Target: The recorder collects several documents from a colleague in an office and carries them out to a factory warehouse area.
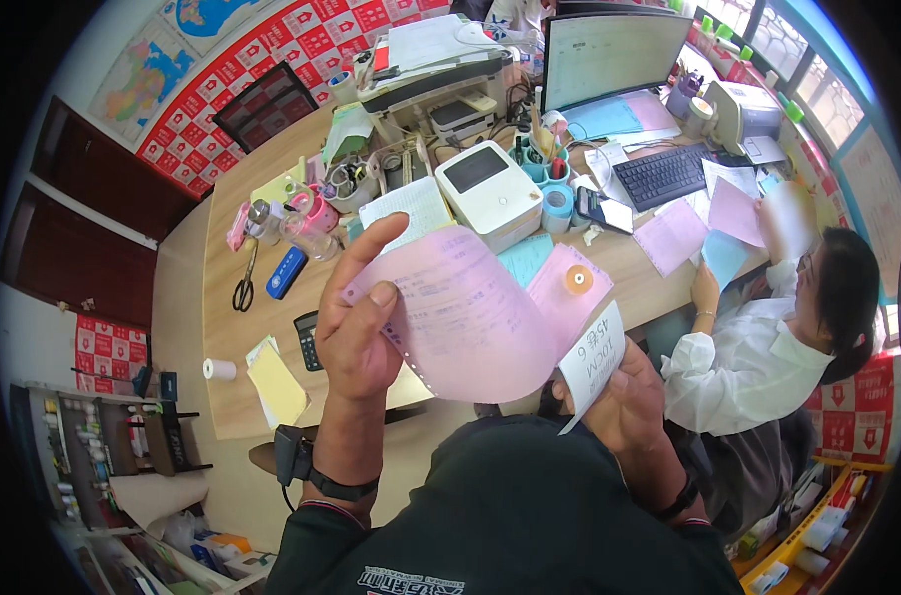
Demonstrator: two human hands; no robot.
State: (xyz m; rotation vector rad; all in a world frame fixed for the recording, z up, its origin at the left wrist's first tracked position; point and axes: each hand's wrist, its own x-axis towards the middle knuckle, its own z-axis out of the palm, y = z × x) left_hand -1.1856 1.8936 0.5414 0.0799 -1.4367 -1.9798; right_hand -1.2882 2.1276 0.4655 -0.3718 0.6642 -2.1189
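Note:
My left hand (pixel 359 332) pinches the left edge of a pink paper form (pixel 460 317) between thumb and fingers. The form bows down toward my right and carries faint handwriting; small holes run along its lower left edge. In my right hand (pixel 629 402) a white printed label slip (pixel 594 365) is gripped, its upper end overlapping the form's right edge. Behind them, more pink paper (pixel 569 283) lies on the desk with a roll of tape (pixel 578 280) on top. A black calculator (pixel 308 340) rests just left of my left hand.
At the right, a co-worker in a white shirt (pixel 738 372) holds blue and pink sheets (pixel 725 256). A white label printer (pixel 490 193), monitor (pixel 614 61), keyboard (pixel 663 177) and large printer (pixel 435 79) stand behind. Scissors (pixel 244 286), a blue box (pixel 287 273) and yellow paper (pixel 278 384) lie left.

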